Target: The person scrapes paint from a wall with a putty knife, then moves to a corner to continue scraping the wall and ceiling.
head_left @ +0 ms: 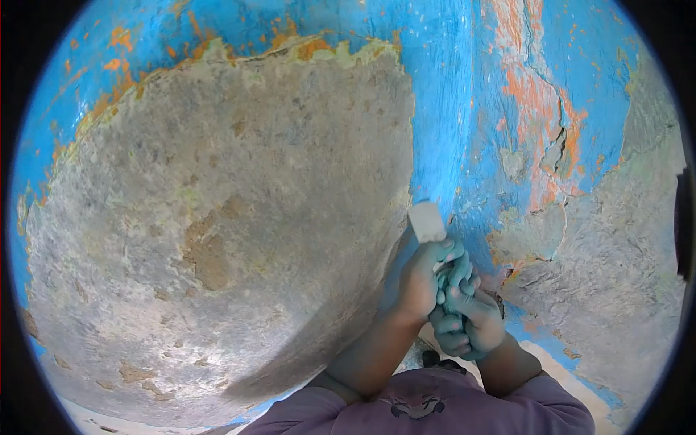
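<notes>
A scraper with a pale flat blade [428,221] points up against the blue-painted wall [442,109], near the edge where the paint meets bare grey plaster. My left hand [433,274] is closed just below the blade, gripping the tool. Lower and to the right, my right hand [475,319] is closed too, its fingers wrapped around the lower part of the grip. The handle is mostly hidden by my fingers. Bluish dust coats both hands.
A large patch of bare grey plaster [304,167] fills the left, rimmed by ragged paint. On the right, the wall has orange flaking patches, a long crack [560,138] and more bare plaster [602,254]. A dark object [683,225] stands at the far right edge.
</notes>
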Demonstrator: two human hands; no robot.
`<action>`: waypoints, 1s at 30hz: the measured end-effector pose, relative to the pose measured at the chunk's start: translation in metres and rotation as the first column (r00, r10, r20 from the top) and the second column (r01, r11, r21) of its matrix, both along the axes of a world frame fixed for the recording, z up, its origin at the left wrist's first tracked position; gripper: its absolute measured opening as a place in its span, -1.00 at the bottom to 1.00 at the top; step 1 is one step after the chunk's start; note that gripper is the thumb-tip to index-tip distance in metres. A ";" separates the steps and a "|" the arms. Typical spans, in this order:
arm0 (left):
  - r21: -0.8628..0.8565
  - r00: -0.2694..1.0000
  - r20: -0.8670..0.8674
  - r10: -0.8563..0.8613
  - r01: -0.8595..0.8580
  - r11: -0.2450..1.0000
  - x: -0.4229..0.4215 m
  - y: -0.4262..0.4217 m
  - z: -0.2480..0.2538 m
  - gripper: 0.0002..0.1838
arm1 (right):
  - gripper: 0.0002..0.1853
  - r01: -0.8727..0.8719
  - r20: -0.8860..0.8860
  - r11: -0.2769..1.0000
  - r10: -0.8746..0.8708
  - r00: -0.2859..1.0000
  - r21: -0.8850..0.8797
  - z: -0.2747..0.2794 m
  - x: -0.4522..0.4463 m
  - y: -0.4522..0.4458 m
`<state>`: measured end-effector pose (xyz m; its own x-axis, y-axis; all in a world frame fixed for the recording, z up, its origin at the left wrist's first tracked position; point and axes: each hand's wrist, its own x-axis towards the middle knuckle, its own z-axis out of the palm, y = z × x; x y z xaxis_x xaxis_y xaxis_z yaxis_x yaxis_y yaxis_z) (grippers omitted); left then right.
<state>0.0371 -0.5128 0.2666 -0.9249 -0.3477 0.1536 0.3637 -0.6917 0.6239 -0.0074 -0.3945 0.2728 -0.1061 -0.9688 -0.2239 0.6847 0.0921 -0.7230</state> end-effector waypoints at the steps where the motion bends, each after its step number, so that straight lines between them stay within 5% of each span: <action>1: 0.012 1.000 -0.026 0.004 -0.004 1.000 0.001 0.000 -0.001 -0.76 | -0.74 0.002 -0.001 1.000 -0.002 1.000 -0.008 -0.002 -0.001 -0.003; 16: -0.040 0.998 0.037 0.048 -0.047 0.998 -0.001 -0.003 0.024 -0.77 | -0.74 -0.019 -0.056 0.998 0.016 0.998 -0.059 0.020 -0.004 -0.004; 20: 0.006 0.994 0.075 0.078 -0.079 0.997 -0.004 0.002 0.003 -0.79 | -0.82 -0.034 0.122 0.999 0.039 0.992 -0.039 -0.010 -0.008 0.000; 26: 0.024 0.999 0.036 0.012 -0.013 1.000 -0.008 0.002 0.007 -0.79 | -0.76 0.010 -0.071 0.999 -0.007 0.997 0.032 0.013 -0.009 0.005; 30: -0.011 0.994 0.064 0.093 -0.092 0.996 -0.012 0.000 -0.021 -0.78 | -0.76 -0.074 -0.018 0.997 0.075 0.997 0.013 -0.032 -0.023 -0.002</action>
